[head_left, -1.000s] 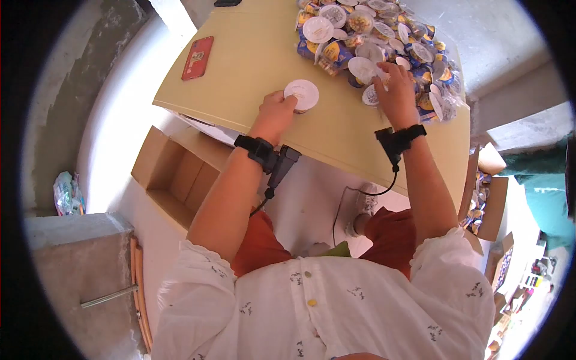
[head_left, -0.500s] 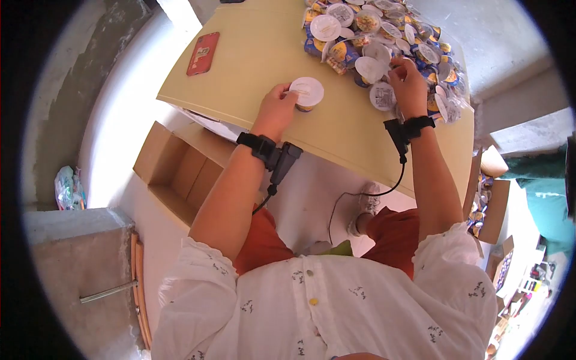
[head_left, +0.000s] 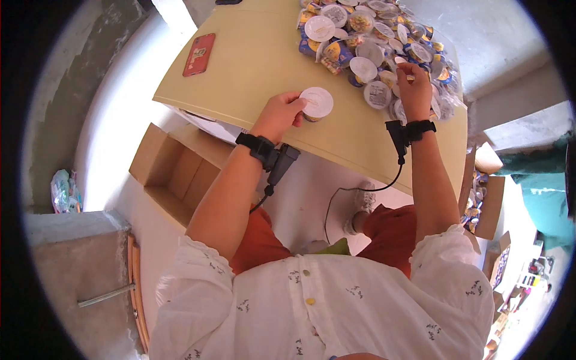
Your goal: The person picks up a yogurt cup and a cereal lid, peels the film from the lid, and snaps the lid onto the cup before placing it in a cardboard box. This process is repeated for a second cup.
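Near the table's front edge, my left hand (head_left: 281, 116) is closed on a small cup (head_left: 317, 102) with a round white lid, its thumb at the lid's left edge. My right hand (head_left: 414, 90) is at the near right side of a large pile of lidded cups (head_left: 366, 54) with blue and yellow sides. Its fingers are pinched at a small pale piece on the pile, perhaps a lid edge; the fingertips partly hide what they hold.
A red phone (head_left: 198, 54) lies on the yellow table (head_left: 252, 60) at the left. Below the table's left edge stands an open cardboard box (head_left: 180, 174). Another box (head_left: 493, 207) with cups is at the right. A black cable hangs from the right wrist device.
My left hand and its cup have moved slightly right and nearer the table's front edge. My right hand has shifted slightly, its fingers still at the pile. The whole view has shifted a little.
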A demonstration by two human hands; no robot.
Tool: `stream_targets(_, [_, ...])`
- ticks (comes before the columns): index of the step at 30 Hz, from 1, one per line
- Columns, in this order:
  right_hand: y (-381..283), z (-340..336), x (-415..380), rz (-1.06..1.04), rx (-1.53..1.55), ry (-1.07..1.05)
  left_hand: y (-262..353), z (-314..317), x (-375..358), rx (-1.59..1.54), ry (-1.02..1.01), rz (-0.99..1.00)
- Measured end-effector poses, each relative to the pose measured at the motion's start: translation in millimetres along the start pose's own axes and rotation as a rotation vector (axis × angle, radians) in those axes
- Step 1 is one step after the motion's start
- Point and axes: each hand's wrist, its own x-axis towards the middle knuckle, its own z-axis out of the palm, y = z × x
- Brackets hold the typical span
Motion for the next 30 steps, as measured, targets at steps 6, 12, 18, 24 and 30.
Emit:
stream_targets(6, [-54,-1,-23,-0.088,0.198,-0.122,-2,-1,0,-0.061,-0.035,0.001])
stream_targets(12, [-100,32,-62,-0.240,0.283,-0.336,-2,-2,0,-0.079,0.021,-0.025])
stream_targets(18, [-103,43,-78,-0.332,0.258,-0.368,4,0,-4,-0.122,0.026,-0.014])
stream_targets(24, [-101,38,-82,-0.432,0.219,-0.357,-1,3,-2,-0.077,0.039,0.032])
stream_targets(30, [-95,12,-88,-0.377,0.118,-0.315,-1,6,-1,-0.058,0.019,0.035])
